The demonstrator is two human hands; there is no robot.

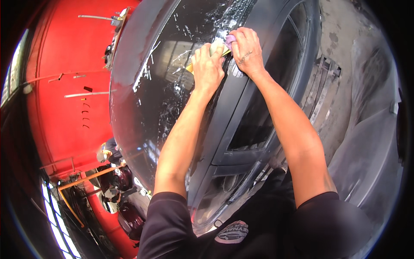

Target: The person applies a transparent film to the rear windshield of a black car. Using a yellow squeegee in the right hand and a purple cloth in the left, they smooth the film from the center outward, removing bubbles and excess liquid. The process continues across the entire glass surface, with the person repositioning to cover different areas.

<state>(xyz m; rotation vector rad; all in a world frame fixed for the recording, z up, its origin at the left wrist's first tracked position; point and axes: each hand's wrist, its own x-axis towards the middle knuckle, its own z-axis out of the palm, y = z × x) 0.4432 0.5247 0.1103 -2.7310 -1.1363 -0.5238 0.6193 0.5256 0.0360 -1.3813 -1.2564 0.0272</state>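
Observation:
Both my hands reach far forward over the wet, glossy black top panel [168,69] of a dark grey car. My left hand [207,69] is closed over a pale pad [217,46] pressed to the panel near its right edge. A yellow edge [189,68] shows under the fingers; whether it belongs to the pad I cannot tell. Beside it, my right hand [248,52] grips a bunched purple cloth or sponge [231,40] close to the side trim. White suds [233,15] and milky streaks lie around and beyond both hands.
Side windows [282,56] and a door frame run along the car's right flank. Another grey car body [371,151] stands at the right. Beyond the left side are a red wall [69,52], an orange bar [88,178] and a person in a cap [105,153].

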